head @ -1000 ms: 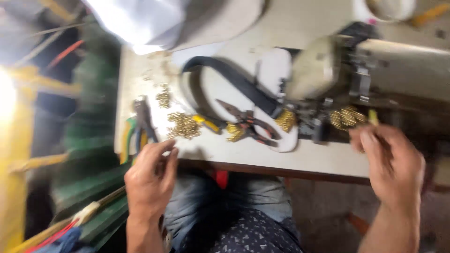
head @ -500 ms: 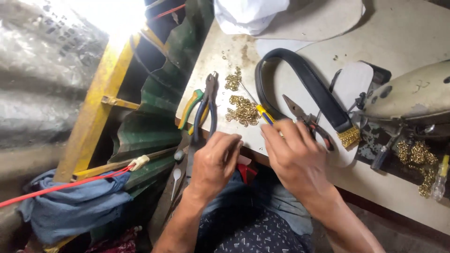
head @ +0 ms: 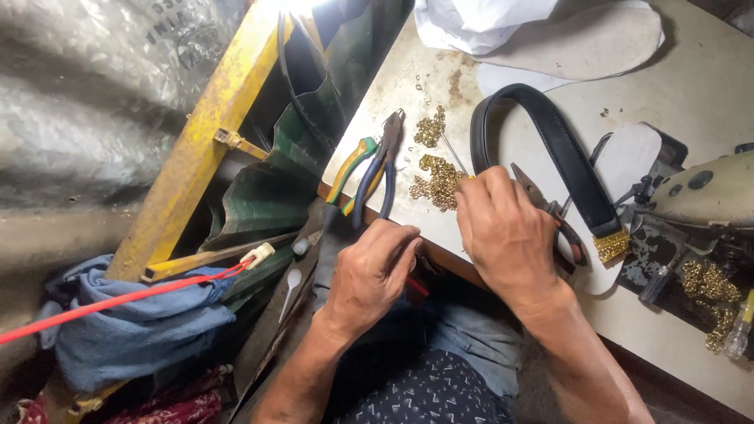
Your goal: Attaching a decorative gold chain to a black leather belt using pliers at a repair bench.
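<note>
Packages: a crumpled white plastic bag [head: 479, 20] lies at the far edge of the tabletop [head: 707, 86], partly cut off by the top of the view, resting over a flat pale sole-shaped piece.
Labels: none to be seen on anything on the tabletop.
Signs: none as such; faint dark stencilled characters [head: 169, 17] show on the grey sheet [head: 86, 102] at the upper left, off the tabletop, beyond the yellow frame [head: 196, 149]; they are blurred and partly cut by the top edge.
Screens: none.
Small bottle: a little clear bottle with a yellow cap [head: 741, 330] sits at the right edge of the view, beside the tabletop's dark recess; no label can be made out on it.
</note>
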